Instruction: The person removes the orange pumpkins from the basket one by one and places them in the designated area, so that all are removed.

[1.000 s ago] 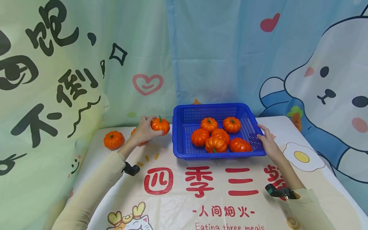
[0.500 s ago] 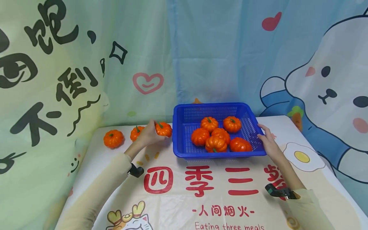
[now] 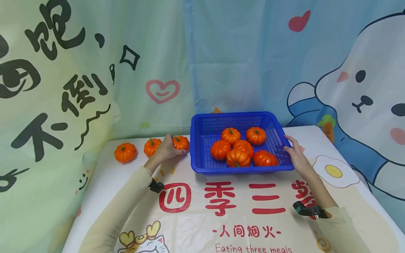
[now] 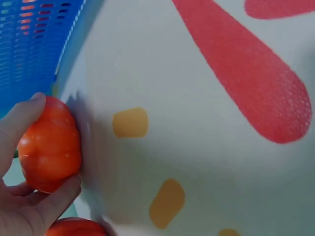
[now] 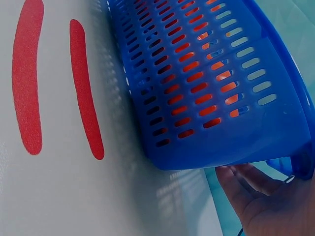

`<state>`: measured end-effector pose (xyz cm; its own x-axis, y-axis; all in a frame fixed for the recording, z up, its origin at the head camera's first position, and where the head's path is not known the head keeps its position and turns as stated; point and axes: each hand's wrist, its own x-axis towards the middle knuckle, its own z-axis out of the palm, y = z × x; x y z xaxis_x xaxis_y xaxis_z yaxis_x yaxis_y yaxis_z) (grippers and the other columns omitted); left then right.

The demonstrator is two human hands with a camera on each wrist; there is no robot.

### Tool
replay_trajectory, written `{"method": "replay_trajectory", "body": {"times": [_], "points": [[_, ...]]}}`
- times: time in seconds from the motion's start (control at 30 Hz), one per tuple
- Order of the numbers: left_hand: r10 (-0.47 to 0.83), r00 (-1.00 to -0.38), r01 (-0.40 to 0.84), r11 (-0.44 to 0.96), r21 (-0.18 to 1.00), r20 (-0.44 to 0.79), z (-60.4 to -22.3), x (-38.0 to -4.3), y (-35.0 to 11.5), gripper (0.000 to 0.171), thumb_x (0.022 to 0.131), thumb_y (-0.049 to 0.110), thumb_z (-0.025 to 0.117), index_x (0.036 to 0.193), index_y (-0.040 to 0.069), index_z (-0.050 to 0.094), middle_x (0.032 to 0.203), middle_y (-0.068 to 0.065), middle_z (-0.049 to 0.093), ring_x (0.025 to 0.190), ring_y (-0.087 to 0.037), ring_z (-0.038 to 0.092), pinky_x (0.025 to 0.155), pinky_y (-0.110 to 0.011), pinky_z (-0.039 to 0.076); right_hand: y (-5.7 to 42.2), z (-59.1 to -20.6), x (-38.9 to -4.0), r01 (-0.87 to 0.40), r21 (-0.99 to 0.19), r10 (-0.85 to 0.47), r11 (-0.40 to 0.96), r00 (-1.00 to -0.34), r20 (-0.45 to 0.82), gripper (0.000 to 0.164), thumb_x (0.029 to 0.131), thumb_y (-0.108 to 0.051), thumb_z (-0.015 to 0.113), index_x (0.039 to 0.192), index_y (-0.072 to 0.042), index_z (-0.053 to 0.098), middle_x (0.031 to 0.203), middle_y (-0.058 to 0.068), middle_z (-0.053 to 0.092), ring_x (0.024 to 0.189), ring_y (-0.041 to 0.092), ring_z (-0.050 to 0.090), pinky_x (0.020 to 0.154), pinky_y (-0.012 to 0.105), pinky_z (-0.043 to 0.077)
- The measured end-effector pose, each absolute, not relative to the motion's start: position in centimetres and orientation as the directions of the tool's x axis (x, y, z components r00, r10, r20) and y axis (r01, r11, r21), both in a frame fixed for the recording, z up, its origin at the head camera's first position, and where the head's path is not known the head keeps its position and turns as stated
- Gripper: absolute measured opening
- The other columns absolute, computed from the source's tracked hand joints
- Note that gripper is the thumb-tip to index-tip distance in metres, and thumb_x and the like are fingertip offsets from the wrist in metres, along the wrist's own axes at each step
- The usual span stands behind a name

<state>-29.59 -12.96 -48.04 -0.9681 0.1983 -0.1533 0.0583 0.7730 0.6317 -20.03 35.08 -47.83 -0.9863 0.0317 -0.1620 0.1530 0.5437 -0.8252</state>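
Orange pumpkin [image 4: 53, 145] in left hand [image 3: 166, 149]; print [image 3: 253, 248] seemingly "Eating three meals".

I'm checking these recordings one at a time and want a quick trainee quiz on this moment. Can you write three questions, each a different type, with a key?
1. Count: In the head view, how many orange pumpkins can be seen inside the blue basket?
2. True or false: The right hand is on the blue basket.
3. Multiple choice: Where is the held pumpkin in the left hand?
A) Inside the basket
B) Outside, just left of the basket
C) Outside, right of the basket

Key: 1. Six. 2. True. 3. B.
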Motion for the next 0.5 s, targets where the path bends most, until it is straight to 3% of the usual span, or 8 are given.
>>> {"method": "replay_trajectory", "body": {"times": [0.2, 0.5], "points": [[0.196, -0.966, 0.060, 0.810, 0.584, -0.171, -47.8, -29.5, -12.7, 0.075, 0.082, 0.035, 0.077, 0.129, -0.005, 0.033, 0.121, -0.022, 0.053, 0.110, -0.035, 0.056, 0.103, -0.045, 0.048, 35.2, -47.5, -20.2, 0.142, -0.835, 0.021, 0.532, -0.988, -0.155, 0.060, 0.105, -0.040, 0.020, 0.156, -0.024, -0.006, 0.158, 0.032, 0.004, 0.135, 0.059, 0.023, 0.104, 0.075, 0.026], [0.202, -0.958, 0.075, 0.861, 0.503, -0.202, -47.1, -29.2, -12.3, 0.077, 0.083, 0.039, 0.075, 0.130, -0.007, 0.035, 0.119, -0.021, 0.051, 0.100, -0.034, 0.059, 0.096, -0.043, 0.052, 34.9, -47.5, -20.0, 0.151, -0.823, 0.046, 0.547, -0.988, -0.150, 0.060, 0.105, -0.039, 0.020, 0.157, -0.022, -0.004, 0.158, 0.032, 0.006, 0.137, 0.059, 0.020, 0.105, 0.076, 0.022]]}}
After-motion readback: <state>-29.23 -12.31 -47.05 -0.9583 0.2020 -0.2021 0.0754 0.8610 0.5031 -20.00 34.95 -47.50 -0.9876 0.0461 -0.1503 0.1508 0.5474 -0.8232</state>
